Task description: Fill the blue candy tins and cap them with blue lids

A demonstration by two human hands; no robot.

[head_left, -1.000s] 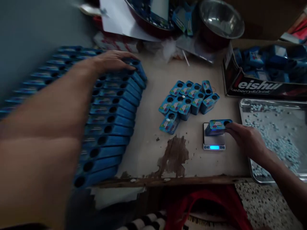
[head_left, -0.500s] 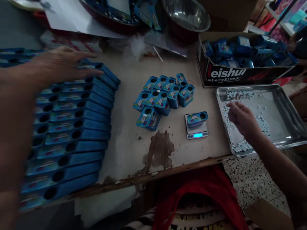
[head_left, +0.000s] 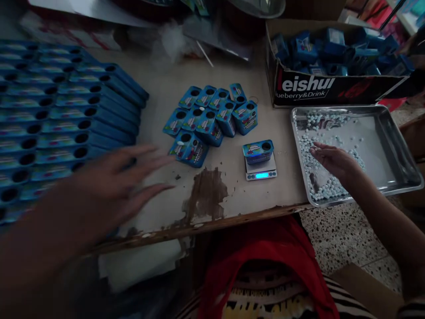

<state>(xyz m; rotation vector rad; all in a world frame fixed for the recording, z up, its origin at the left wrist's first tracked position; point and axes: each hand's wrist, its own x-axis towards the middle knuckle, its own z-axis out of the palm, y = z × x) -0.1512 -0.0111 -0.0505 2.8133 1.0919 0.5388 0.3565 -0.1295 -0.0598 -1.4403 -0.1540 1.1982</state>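
My left hand (head_left: 119,181) hovers over the table near the front edge, fingers spread and holding nothing, a little blurred by motion. It lies between the rows of blue boxes (head_left: 59,115) on the left and a cluster of small blue tins (head_left: 209,119). My right hand (head_left: 332,160) rests in the metal tray (head_left: 388,133), fingers bent together over small pale blue candies (head_left: 323,188). One blue tin (head_left: 258,151) sits on a small digital scale (head_left: 261,170) with a lit display.
A cardboard box (head_left: 308,88) holding several blue tins stands behind the tray. Papers and a metal bowl (head_left: 262,6) lie at the table's far side. A worn brown patch (head_left: 206,195) marks the table near its front edge. Red cloth (head_left: 265,252) lies below.
My left hand has come off the far rows of blue boxes toward the front edge. My right hand let go of the tin on the scale and moved into the candy tray.
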